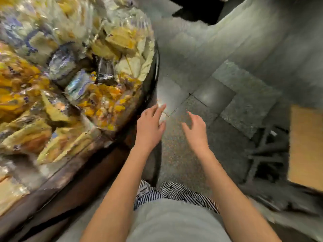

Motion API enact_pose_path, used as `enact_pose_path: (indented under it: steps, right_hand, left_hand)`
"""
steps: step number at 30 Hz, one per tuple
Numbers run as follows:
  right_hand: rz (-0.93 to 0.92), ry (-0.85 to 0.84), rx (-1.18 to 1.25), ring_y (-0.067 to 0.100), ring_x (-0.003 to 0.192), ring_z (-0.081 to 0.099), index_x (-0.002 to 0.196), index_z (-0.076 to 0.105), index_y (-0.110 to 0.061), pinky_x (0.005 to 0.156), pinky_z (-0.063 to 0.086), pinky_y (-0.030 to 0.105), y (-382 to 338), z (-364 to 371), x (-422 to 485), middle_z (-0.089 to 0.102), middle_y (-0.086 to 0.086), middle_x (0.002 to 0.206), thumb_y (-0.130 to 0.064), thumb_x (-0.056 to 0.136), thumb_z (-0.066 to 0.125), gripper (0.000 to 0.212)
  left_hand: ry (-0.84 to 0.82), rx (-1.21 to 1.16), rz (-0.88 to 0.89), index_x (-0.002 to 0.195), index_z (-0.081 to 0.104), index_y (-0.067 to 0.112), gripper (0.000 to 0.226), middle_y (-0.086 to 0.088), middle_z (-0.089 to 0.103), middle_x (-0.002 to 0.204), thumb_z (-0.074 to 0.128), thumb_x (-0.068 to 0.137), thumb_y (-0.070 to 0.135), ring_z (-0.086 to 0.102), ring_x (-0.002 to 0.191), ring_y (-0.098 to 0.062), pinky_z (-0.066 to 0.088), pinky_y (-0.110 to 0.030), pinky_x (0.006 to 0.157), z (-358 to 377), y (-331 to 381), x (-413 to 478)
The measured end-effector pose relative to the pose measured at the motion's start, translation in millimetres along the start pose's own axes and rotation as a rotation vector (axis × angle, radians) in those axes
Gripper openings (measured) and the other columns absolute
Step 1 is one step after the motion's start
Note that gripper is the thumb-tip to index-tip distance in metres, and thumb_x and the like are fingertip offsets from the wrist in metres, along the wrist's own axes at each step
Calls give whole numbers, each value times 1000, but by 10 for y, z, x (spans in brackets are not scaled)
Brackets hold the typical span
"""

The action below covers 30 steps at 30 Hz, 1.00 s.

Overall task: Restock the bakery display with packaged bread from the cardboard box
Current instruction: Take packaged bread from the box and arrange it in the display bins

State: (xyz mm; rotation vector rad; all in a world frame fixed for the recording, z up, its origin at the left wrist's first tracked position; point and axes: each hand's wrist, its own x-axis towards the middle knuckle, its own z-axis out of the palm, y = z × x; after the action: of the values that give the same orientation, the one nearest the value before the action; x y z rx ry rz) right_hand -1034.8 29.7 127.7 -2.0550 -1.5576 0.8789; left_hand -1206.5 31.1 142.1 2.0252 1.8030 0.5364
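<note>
Grey speckled tile floor point(183, 154) | round dark-rimmed display point(156, 67) heaped with clear-wrapped yellow bread packs point(70, 75) | brown cardboard box point(305, 145) far right | left hand point(150, 126), right hand point(196, 131) spread, empty | risk: crowded heap may spill over rim.

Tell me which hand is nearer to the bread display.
Left. The left hand hovers open right beside the display, just off its dark rim. The right hand is farther out to the right, open over the floor, with the left hand between it and the display.

One head-worn wide-angle view looks steeply down, bakery display point(97, 169) close at left, floor point(183, 154) below.
</note>
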Motion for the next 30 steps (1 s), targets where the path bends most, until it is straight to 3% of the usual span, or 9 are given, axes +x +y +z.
enact_pose_path:
  steps: [6, 12, 25, 30]
  right_hand:
    - [268, 186, 31, 30, 144, 26, 148, 40, -13, 115, 17, 32, 946, -658, 54, 36, 19, 153, -26, 99, 52, 52]
    - [507, 370, 99, 28, 149, 10, 152, 31, -21, 118, 21, 48, 1730, -1356, 202, 21, 10, 160, -32, 103, 46, 53]
    - [969, 586, 294, 33, 147, 17, 153, 28, -17, 115, 25, 45, 3265, -2796, 951, 22, 15, 159, -31, 103, 46, 54]
    - [1125, 698, 402, 35, 141, 31, 153, 30, -19, 113, 34, 50, 3703, -3013, 892, 32, 16, 152, -31, 101, 50, 57]
  left_hand:
    - [-212, 22, 290, 142, 50, 21, 54, -12, 47, 146, 64, 90, 21, 47, 125, -39, 47, -52, 96, 690, 1090, 532]
    - [-371, -13, 447, 148, 42, 24, 54, -5, 30, 158, 57, 96, 20, 32, 140, -31, 35, -49, 111, 1397, 2042, 1027]
    - [-689, 69, 856, 150, 38, 23, 53, -5, 25, 160, 53, 99, 23, 27, 142, -33, 32, -49, 113, 2962, 4414, 2262]
    - [-810, 55, 920, 148, 40, 20, 52, -7, 27, 158, 55, 98, 22, 31, 138, -37, 35, -49, 111, 3409, 4952, 2299]
